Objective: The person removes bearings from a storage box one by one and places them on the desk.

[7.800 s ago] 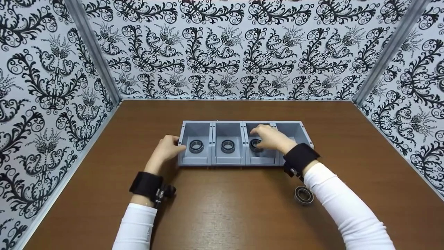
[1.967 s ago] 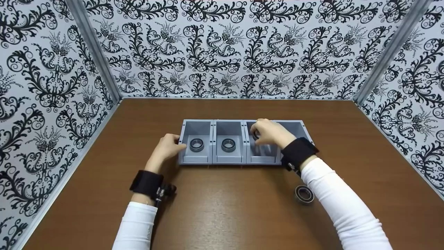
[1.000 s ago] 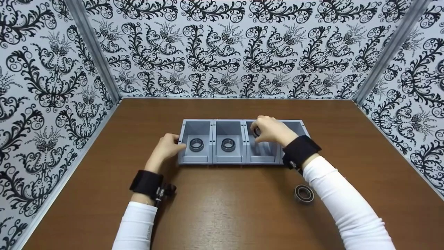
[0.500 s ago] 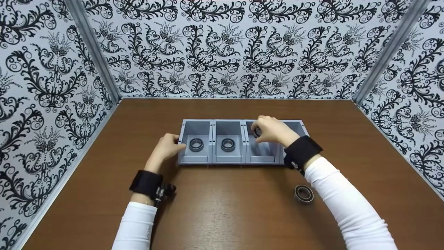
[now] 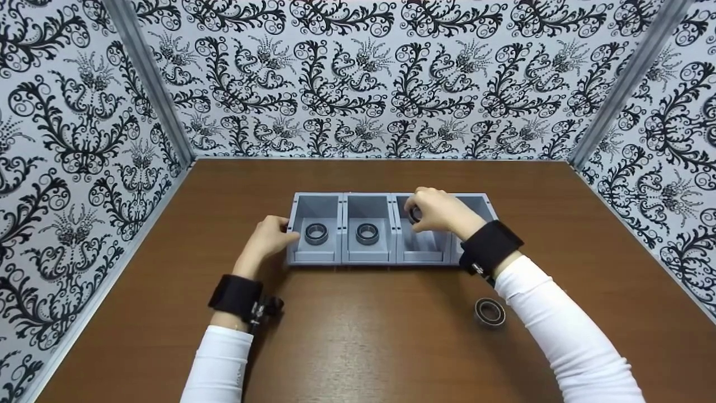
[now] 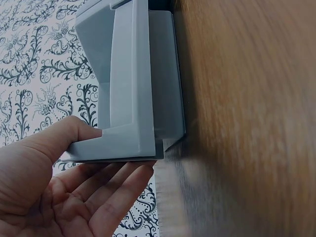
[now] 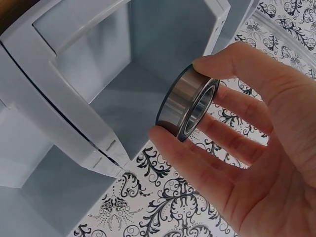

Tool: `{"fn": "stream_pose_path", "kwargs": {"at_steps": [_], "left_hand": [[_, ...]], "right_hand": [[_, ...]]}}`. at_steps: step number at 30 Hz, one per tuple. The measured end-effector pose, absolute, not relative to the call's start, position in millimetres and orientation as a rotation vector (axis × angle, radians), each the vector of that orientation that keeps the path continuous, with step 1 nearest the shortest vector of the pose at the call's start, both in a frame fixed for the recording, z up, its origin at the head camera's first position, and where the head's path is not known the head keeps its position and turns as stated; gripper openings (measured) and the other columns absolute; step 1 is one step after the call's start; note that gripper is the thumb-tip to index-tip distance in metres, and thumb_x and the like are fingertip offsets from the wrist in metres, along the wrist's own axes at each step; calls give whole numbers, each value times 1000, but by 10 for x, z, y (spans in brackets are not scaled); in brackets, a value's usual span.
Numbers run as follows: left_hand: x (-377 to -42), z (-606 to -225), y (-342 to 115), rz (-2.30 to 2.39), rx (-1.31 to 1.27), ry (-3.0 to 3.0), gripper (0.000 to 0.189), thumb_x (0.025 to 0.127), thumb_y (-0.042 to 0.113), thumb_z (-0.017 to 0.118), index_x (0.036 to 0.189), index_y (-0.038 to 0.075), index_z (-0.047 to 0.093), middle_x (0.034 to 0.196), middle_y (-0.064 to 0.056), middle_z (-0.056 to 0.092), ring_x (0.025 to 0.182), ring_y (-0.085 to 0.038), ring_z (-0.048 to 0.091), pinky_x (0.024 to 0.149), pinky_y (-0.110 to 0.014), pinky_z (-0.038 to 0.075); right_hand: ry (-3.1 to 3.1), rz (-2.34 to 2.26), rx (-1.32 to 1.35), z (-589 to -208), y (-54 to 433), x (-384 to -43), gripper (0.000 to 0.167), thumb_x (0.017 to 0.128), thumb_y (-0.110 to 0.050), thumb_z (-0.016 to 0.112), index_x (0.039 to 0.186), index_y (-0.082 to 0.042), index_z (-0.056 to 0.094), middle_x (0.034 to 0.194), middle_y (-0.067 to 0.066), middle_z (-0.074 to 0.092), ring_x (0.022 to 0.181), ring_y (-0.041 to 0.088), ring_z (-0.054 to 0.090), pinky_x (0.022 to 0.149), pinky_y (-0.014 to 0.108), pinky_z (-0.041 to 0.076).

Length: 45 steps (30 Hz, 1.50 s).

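A row of grey plastic bins (image 5: 316,258) stands on the table. My left hand (image 5: 269,238) grips the row's left side wall; in the left wrist view the thumb (image 6: 81,131) hooks over the wall with the fingers outside it. My right hand (image 5: 439,210) pinches a ball bearing (image 7: 180,101) between thumb and forefinger, the other fingers loosely bent. It holds this bearing above the floor of the third bin, tilted on edge. One bearing (image 5: 316,242) lies flat in the first bin and another bearing (image 5: 367,242) in the second. My right hand and wrist partly cover the fourth bin.
A further bearing (image 5: 490,325) lies on the brown table (image 5: 358,336), in front of the bins beside the right sleeve. Patterned wall panels (image 5: 363,84) enclose the back and both sides. Black straps with cameras sit on both wrists.
Earliest, a bearing sat low in the third bin with my right hand at it; since then that hand has raised it. During the last second both hands have stayed almost still.
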State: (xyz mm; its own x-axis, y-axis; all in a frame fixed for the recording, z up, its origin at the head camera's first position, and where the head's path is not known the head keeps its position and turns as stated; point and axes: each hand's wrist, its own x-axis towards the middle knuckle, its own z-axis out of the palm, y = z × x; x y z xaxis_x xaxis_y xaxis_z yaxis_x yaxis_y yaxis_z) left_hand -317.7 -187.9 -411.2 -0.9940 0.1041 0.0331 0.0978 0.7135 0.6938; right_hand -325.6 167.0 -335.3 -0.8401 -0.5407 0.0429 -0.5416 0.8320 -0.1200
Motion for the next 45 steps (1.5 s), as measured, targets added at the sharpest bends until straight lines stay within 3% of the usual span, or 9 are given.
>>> {"fn": "stream_pose_path", "kwargs": {"at_steps": [12,23,36,45], "left_hand": [[-3173,-4119,-1882,1184,163,2890,27,84,14,62,103,-2,72,88,-10,70,73,-17,54,65,-25,42],[-3171,-4112,-1871,1187,172,2895,27,84,14,62,103,-3,72,89,-10,70,73,-17,54,66,-24,41],[-3179,-4101,-1872,1185,153,2881,29,85,15,63,105,-3,71,91,-11,68,76,-19,54,68,-26,42],[-3181,-4110,-1884,1188,181,2887,18,82,15,61,91,1,70,74,0,59,68,-16,49,65,-26,39]], "right_hand": [[-2990,171,904,-3304,1667,-3176,37,73,-15,76,108,-4,72,108,18,64,91,29,59,79,46,50],[-2997,184,894,-3286,1663,-3122,40,73,-16,77,111,-5,72,110,16,64,94,30,60,84,50,49],[-2996,192,911,-3254,1684,-3063,40,73,-16,77,111,-4,72,108,16,63,91,28,59,79,46,50],[-2980,185,927,-3270,1702,-3040,39,74,-14,77,111,-3,71,106,16,63,88,27,59,78,43,51]]}}
